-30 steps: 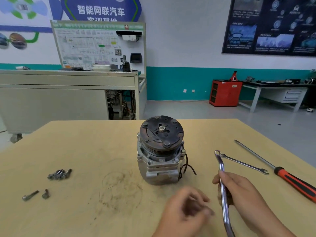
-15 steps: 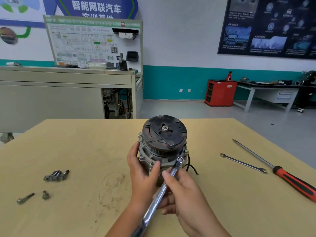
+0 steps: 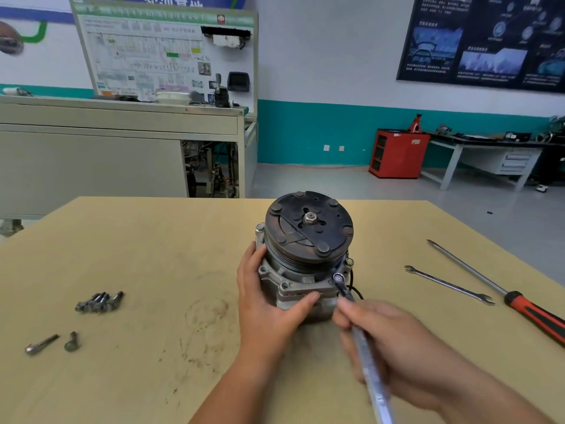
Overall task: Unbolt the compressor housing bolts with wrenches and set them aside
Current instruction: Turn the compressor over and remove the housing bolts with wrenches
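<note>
The compressor (image 3: 305,255) stands upright in the middle of the wooden table (image 3: 153,246), its dark clutch plate facing up. My left hand (image 3: 266,304) grips its housing from the left, thumb across the front flange. My right hand (image 3: 394,347) holds a silver wrench (image 3: 363,347). The wrench's ring end (image 3: 338,278) sits on a bolt at the housing's front right corner. Another bolt (image 3: 349,262) stands just behind it, and one (image 3: 260,228) at the left rear. A pile of removed bolts (image 3: 99,302) lies at the left.
Two more loose bolts (image 3: 41,344) (image 3: 72,341) lie near the left front edge. A thin open-end wrench (image 3: 448,284) and a red-handled screwdriver (image 3: 501,292) lie to the right of the compressor. A black wire (image 3: 356,290) trails from the compressor's right side.
My right hand lifted the wrench from the table's right side and set its ring end on the front right bolt. My left hand came up and took hold of the housing.
</note>
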